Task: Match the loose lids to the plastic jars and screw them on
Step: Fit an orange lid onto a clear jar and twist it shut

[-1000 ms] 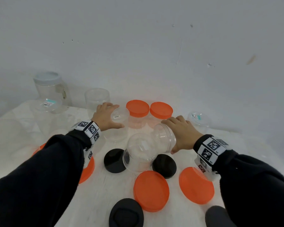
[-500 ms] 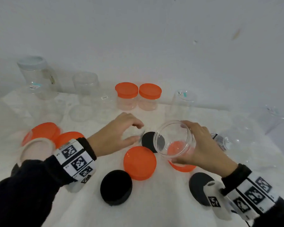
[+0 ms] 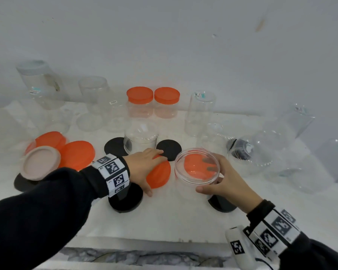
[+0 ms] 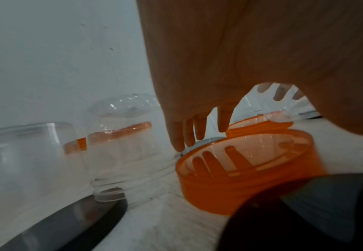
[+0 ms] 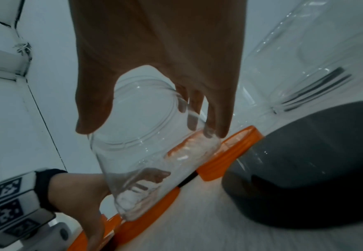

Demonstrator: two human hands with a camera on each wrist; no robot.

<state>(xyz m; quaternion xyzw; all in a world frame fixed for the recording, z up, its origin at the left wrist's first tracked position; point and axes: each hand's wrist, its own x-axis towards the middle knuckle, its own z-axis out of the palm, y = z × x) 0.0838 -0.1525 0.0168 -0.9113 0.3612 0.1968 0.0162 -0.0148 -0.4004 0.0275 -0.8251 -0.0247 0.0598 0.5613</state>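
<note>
My right hand (image 3: 209,174) grips a short clear jar (image 3: 196,168) with its mouth up, thumb on the near side and fingers round the far wall. Through it shows an orange lid (image 3: 195,170) lying underneath. In the right wrist view the jar (image 5: 146,152) is tilted, its base near that lid (image 5: 229,152). My left hand (image 3: 154,172) spans another orange lid (image 3: 162,176) just left of the jar, fingers over its far rim and thumb at the near rim. The lid (image 4: 240,178) looks tipped up, and the fingers (image 4: 199,129) reach past it.
Two jars capped in orange (image 3: 140,95) (image 3: 166,95) stand at the back. An upturned clear jar (image 3: 141,137) sits between black lids (image 3: 115,147) (image 3: 169,148). More orange lids (image 3: 76,154) and a pale lid (image 3: 40,164) lie left. Clear jars (image 3: 261,152) crowd the right. The table's front edge (image 3: 144,238) is near.
My left hand has come down from above the table onto the orange lid. My right hand has turned the clear jar from mouth-toward-me to more upright.
</note>
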